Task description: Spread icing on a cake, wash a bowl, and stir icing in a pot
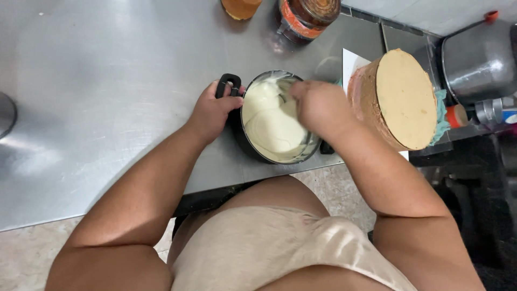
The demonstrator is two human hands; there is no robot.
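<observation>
The left hand (211, 112) is wrapped around the black handle (228, 85) of the pot (249, 146), which sits between both hands at the table (107, 81) edge. The right hand (319, 106) is curled in the cream (272, 121); what it grips is hidden. The cake (405, 98), just right of that hand, tilts. A careless elbow could knock it, or the pot could slip off the edge.

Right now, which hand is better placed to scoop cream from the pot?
Probably the right hand: it is already over the cream inside the pot. The left hand is busy gripping the black handle.
</observation>
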